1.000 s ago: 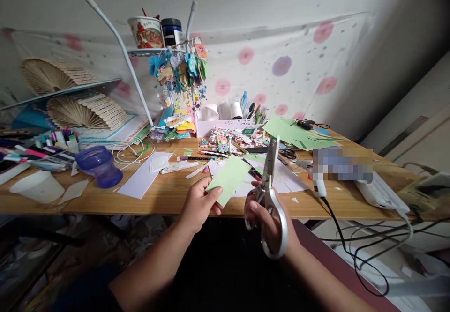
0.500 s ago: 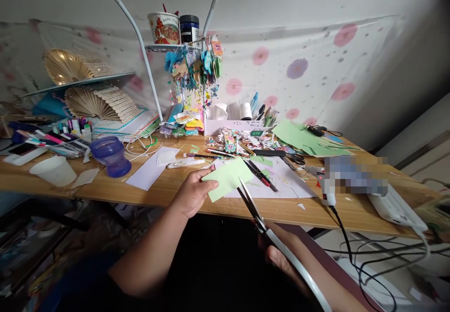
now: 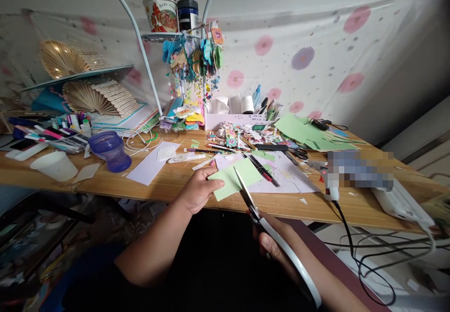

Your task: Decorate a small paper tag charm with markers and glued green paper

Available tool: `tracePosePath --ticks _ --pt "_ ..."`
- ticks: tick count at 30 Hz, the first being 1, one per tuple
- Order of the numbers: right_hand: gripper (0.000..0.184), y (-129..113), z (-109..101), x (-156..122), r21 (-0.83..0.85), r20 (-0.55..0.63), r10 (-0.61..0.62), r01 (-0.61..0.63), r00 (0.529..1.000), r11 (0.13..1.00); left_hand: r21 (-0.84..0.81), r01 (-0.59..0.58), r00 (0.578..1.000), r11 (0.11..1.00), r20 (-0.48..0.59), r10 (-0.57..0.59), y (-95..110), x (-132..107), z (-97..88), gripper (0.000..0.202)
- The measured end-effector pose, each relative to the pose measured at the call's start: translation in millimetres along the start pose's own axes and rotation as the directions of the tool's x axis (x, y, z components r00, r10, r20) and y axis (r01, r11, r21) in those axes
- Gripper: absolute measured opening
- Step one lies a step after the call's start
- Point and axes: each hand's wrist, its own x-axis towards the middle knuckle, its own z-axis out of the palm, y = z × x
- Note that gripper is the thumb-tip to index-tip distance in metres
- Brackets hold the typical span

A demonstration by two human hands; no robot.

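My left hand (image 3: 201,189) pinches the left edge of a light green sheet of paper (image 3: 226,186), thumb on top, holding it up at the table's front edge. The fingers of my right hand (image 3: 272,237) are wrapped around the handles of a pair of scissors (image 3: 251,203). One blade lies over the face of the green paper, and the other is mostly hidden behind it. A long pale handle of the scissors runs back over my right forearm. Beyond the paper, a white sheet (image 3: 298,177) lies on the table with dark pens (image 3: 263,171) on it.
Green sheets (image 3: 298,131) lie at the back right, near a heap of small paper cutouts (image 3: 230,134). A hot glue gun (image 3: 331,188) with a black cord stands at right. A purple cup (image 3: 110,152) and a white cup (image 3: 54,166) are at left.
The scissors have moved up and left, so their blades now reach into the green paper and sit closer together. The paper has shifted slightly right in view, and the camera view has tilted a little.
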Motion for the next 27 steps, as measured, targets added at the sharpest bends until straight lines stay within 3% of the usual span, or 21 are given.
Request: tracePosePath --ticks 12,22,27 --pt "0.033 0.7 2.1 0.7 0.022 -0.027 0.021 -0.021 0.999 1.0 0.001 -0.01 1.0 1.0 -0.022 0.01 -1.1 1.8 1.2 0.04" --pt "0.036 -1.3 -0.8 -2.5 0.0 0.008 0.015 -0.015 1.0 1.0 -0.005 -0.016 0.999 1.0 0.043 0.016 -0.1 2.9 1.4 0.042" --pt "0.035 -2.7 -0.6 -0.5 0.016 -0.019 0.015 -0.015 1.0 1.0 0.011 -0.028 0.999 1.0 0.026 0.027 -2.5 2.1 2.7 0.039"
